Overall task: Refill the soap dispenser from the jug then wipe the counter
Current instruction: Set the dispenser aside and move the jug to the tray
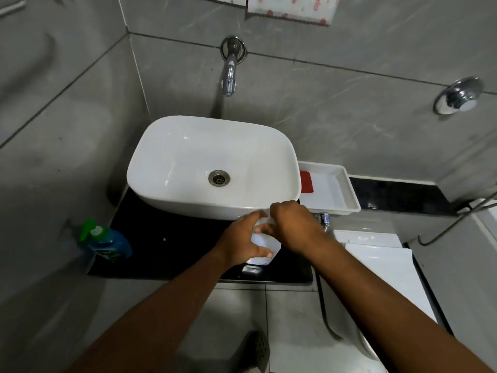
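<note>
A white jug [265, 244] stands on the black counter [172, 238] in front of the white basin [215, 168]. My left hand [242, 240] grips the jug's body from the left, thumb across its front. My right hand [293, 227] is curled over the jug's top, which it hides. A blue soap dispenser [107, 239] with a green pump stands at the counter's left end, apart from both hands. A red cloth [307, 182] lies in a white tray [349, 192] to the right of the basin.
A chrome tap [230, 76] juts from the grey tiled wall above the basin. A white toilet cistern [376, 265] sits at the lower right, with a chrome flush button [460, 96] on the wall above. A tissue pack [291, 8] hangs at the top.
</note>
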Tool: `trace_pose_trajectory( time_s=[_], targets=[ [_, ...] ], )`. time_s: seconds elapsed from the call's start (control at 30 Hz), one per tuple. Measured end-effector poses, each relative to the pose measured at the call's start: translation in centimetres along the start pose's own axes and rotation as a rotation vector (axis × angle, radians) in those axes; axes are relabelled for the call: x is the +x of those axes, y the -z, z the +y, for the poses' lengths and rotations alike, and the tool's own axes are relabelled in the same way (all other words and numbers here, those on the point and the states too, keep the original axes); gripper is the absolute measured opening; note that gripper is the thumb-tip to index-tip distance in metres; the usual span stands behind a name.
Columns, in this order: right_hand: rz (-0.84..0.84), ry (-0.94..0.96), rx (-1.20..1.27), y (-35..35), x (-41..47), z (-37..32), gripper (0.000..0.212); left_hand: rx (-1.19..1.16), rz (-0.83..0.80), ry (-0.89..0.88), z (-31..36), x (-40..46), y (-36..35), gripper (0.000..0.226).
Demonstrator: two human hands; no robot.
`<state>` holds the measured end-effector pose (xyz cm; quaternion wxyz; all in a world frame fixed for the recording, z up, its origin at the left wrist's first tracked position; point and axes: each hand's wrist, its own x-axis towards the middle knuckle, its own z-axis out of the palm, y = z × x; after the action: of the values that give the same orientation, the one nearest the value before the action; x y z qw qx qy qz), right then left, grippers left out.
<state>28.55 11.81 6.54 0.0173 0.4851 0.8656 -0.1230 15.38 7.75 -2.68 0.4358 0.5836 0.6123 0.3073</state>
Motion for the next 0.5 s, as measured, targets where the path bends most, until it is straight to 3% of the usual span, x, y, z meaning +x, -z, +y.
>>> trace_pose_trajectory(
  time_s=[0.13,0.3,0.37,0.5],
  targets=[
    [-0.106,0.090,-0.017,0.8,0.0,0.4,0.030,0.003,0.023,-0.017,0.0,0.4,-0.3,0.087],
    [-0.103,0.201,0.008,0.7,-0.3,0.8,0.041,0.005,0.017,-0.022,-0.1,0.9,-0.4,0.086],
    [-0.082,0.123,-0.014,0.5,0.0,1.0,0.023,0.011,0.015,-0.033,-0.2,1.0,-0.4,0.086],
    [0.003,-0.114,-0.050,0.5,0.0,2.3,0.074,0.018,0.023,-0.024,-0.4,0.9,-0.5,0.076]
  ],
)
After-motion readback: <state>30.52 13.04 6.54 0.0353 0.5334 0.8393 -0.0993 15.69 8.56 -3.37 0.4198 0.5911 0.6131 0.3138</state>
